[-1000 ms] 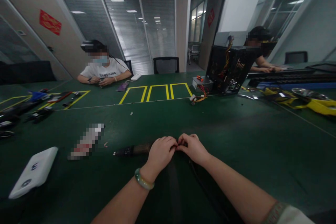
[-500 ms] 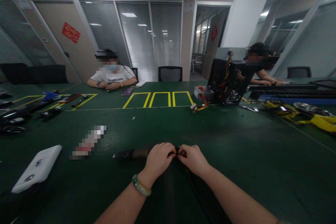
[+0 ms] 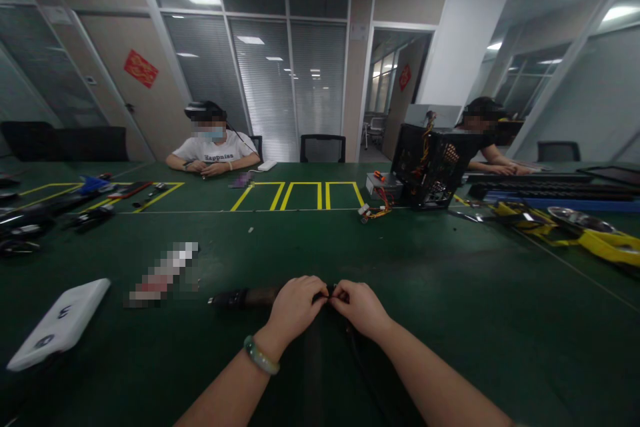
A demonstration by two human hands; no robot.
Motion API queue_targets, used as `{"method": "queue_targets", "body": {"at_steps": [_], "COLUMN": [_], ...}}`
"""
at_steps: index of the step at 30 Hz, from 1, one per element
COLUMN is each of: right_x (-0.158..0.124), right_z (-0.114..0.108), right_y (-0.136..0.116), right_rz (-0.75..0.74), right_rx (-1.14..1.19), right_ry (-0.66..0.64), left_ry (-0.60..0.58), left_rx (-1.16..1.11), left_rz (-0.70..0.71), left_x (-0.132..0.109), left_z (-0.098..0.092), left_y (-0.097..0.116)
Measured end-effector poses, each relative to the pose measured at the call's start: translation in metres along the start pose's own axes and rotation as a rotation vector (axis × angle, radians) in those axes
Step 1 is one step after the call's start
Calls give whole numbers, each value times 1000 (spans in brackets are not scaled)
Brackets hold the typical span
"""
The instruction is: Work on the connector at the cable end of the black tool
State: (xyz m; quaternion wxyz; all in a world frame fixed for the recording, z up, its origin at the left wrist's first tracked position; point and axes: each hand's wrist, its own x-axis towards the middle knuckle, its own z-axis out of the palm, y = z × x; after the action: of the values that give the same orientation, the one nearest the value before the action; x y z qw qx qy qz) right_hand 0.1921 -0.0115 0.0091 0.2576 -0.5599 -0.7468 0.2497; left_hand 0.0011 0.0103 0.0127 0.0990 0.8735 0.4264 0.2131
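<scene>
Left hand (image 3: 297, 308) covers the right part of the dark tool (image 3: 237, 299), lying on the green table (image 3: 475, 300), tip to the left. Fingers curled; can't tell if gripping. Right hand (image 3: 364, 308) just beside it, fingertips pinched near the left's, contents hidden. Black cable (image 3: 356, 350) trails below the right hand.

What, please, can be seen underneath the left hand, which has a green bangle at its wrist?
A dark, slim cylindrical object with a brownish section runs in beneath the left hand; whatever lies under the palm is hidden.
</scene>
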Motion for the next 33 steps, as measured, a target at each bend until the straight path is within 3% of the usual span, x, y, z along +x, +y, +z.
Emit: {"method": "queue_targets", "body": {"at_steps": [13, 33], "right_x": [1, 5], "right_z": [6, 6], "right_y": [4, 5], "right_rz": [-5, 12], "right_rx": [21, -18], "right_ry": [10, 37], "left_ry": [-42, -31], "left_rx": [-14, 84], "left_rz": [-3, 118], "left_x": [2, -5], "left_z": [2, 8], "left_y": [-6, -23]}}
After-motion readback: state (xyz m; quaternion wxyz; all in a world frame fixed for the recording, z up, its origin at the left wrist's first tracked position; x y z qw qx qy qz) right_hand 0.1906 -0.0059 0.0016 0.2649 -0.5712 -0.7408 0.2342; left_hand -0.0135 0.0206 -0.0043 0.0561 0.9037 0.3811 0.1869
